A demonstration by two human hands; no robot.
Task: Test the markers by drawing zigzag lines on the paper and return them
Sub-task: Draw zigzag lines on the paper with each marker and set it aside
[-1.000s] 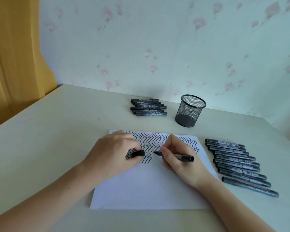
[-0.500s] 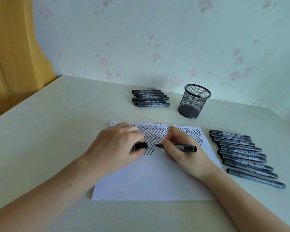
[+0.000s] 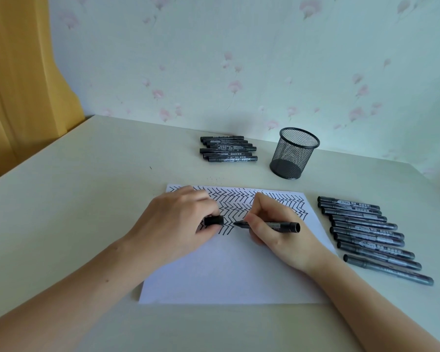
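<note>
We see a pale cream counter [image 3: 87,189] filling the lower frame. At upper centre-right, a black mesh pen cup [image 3: 294,153] stands upright near the counter's back edge. Behind it, pale green wallpaper [image 3: 239,59] w/ pink flower print across the top. At upper left, a mustard-yellow curtain [image 3: 18,80] hangs down past the counter's far left corner.
</note>
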